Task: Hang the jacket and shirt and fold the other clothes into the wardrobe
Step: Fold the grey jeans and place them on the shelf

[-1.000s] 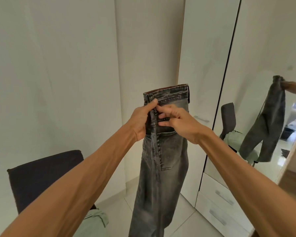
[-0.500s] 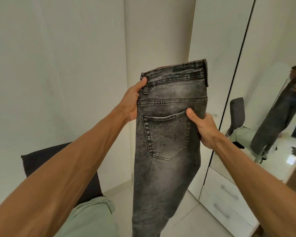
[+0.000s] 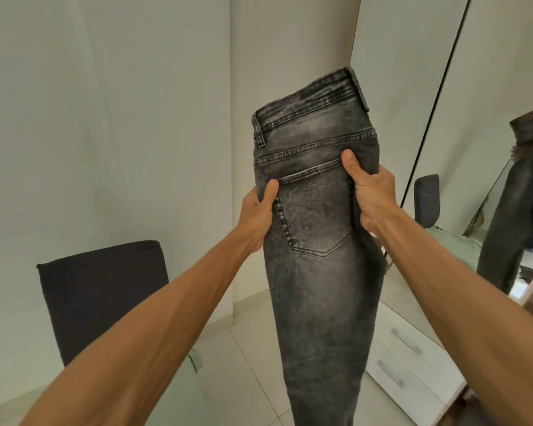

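And here are the jeans (image 3: 317,241), up in the air in front of the person, well clear of the floor (image 3: 246,358) at the top and hanging long, the legs running out of the bottom of the view. They look doubled lengthwise, one leg over the other, with a single back pocket facing us and the waistband on top, tipped up towards the right. The left hand (image 3: 257,216) has the left edge beside the pocket, thumb flat on the front and fingers tucked out of sight behind the denim, so that is a closed pinch grip. The right hand (image 3: 371,195) mirrors it on the other edge, thumb pressed at the pocket's top corner and the rest wrapped behind. Why hold it this way? My read is that two grips at the hips let the weight of the legs pull the cloth straight, seams lined up, ready for the next fold across. No surface is in reach, so the folding looks set to happen in the air. The wardrobe (image 3: 388,56) stands just beyond the jeans on the right, its drawers (image 3: 410,355) shut low down and a mirror (image 3: 505,167) throwing back the hanging denim. Down on the left a dark chair (image 3: 102,296) waits with a pale green garment (image 3: 170,388) at its seat, which I would judge is another piece to deal with.
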